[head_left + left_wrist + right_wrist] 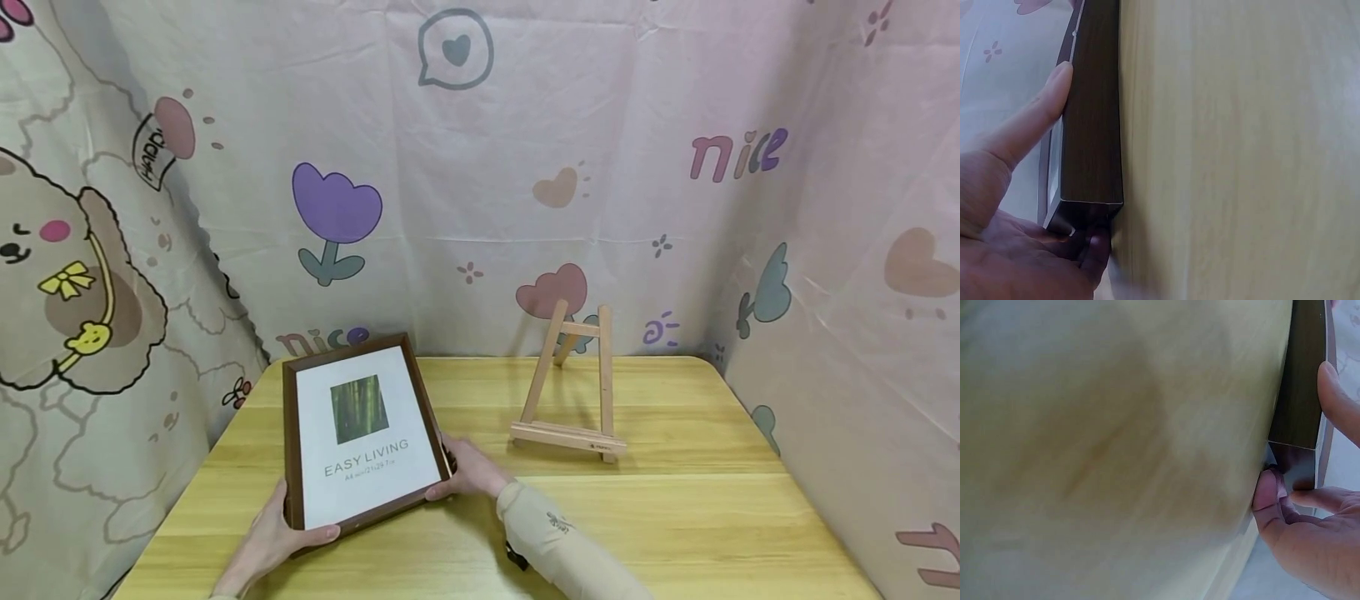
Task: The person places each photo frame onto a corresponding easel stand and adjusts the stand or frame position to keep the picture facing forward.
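Observation:
A brown picture frame with a white insert reading "EASY LIVING" lies tilted toward the front at the table's left side. My left hand grips its lower left corner, thumb along the bottom edge. At the lower right corner my right hand holds it, thumb on the front edge. In the left wrist view the left hand's fingers curl beneath the corner of the frame. The right wrist view has the right fingers bent under the other corner of the frame.
A small wooden easel stands on the right half of the wooden table, its lower ledge facing front. Printed curtains hang behind the table and along both sides.

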Tool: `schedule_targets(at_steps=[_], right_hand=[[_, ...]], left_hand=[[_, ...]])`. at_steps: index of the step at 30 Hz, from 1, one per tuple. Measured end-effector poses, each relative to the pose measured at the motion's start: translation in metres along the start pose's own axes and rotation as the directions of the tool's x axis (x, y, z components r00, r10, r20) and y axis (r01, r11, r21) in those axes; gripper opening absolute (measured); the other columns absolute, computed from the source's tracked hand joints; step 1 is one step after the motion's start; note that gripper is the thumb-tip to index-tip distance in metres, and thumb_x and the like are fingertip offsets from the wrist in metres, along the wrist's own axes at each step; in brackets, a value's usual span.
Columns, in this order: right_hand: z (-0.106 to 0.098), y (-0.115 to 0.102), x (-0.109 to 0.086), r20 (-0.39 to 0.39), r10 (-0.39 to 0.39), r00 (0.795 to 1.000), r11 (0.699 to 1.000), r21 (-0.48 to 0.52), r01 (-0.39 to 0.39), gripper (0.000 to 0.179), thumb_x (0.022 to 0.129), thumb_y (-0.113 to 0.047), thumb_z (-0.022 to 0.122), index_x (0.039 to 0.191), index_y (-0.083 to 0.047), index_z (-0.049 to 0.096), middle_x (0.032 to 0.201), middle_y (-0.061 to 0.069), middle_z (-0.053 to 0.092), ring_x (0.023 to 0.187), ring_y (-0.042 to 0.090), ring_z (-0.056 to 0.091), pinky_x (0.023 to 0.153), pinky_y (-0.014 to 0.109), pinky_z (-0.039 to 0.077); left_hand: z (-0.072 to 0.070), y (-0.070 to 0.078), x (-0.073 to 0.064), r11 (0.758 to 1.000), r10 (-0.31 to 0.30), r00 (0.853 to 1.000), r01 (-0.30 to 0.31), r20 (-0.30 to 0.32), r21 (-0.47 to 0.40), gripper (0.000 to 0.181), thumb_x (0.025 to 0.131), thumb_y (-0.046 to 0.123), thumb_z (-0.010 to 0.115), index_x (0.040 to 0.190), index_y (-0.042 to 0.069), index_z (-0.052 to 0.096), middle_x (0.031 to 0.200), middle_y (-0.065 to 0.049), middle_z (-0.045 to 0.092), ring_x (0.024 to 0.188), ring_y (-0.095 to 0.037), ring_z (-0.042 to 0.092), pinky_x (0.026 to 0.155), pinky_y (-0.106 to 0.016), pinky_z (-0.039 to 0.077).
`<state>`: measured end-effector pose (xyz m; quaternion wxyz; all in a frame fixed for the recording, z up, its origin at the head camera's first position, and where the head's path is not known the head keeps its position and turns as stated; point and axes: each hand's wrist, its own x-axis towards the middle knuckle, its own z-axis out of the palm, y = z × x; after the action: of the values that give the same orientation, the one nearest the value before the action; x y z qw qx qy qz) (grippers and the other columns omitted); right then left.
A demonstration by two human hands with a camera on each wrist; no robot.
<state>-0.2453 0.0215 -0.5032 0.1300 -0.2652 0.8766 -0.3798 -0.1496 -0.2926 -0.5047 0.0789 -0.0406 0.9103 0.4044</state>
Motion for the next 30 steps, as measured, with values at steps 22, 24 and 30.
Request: schedule_targets(at_steps=[22, 24, 30], right_hand=[[0.002, 0.001, -0.003, -0.076, 0.002, 0.997, 0.999, -0.035, -0.005, 0.100, 0.071, -0.027, 0.092, 0.153, -0.009, 0.039, 0.142, 0.017, 0.060, 0.128, 0.034, 0.059, 0.110, 0.048, 0.049], [0.002, 0.001, -0.004, -0.089, -0.014, 0.996, 0.999, -0.049, 0.009, 0.099, 0.071, -0.026, 0.092, 0.153, -0.009, 0.040, 0.141, 0.015, 0.060, 0.128, 0.032, 0.059, 0.110, 0.046, 0.049], [0.003, 0.001, -0.004, -0.135, -0.073, 0.988, 0.995, -0.080, 0.063, 0.099, 0.069, -0.022, 0.093, 0.152, -0.010, 0.040, 0.137, 0.013, 0.063, 0.123, 0.031, 0.062, 0.107, 0.044, 0.051]], left_hand=[[0.010, 0.003, -0.001, 0.996, 0.077, 0.993, -0.081, -0.093, -0.036, 0.126, 0.072, 0.032, 0.091, 0.158, -0.001, 0.004, 0.155, -0.035, 0.032, 0.138, -0.056, 0.037, 0.107, -0.071, 0.037], [0.011, 0.003, -0.001, 0.994, 0.090, 0.990, -0.095, -0.106, -0.048, 0.129, 0.071, 0.030, 0.092, 0.158, -0.001, 0.001, 0.155, -0.036, 0.032, 0.138, -0.057, 0.036, 0.107, -0.072, 0.035], [0.014, 0.003, 0.000, 0.987, 0.131, 0.979, -0.143, -0.155, -0.070, 0.133, 0.068, 0.028, 0.094, 0.159, 0.001, 0.001, 0.156, -0.034, 0.029, 0.140, -0.055, 0.032, 0.109, -0.074, 0.030]])
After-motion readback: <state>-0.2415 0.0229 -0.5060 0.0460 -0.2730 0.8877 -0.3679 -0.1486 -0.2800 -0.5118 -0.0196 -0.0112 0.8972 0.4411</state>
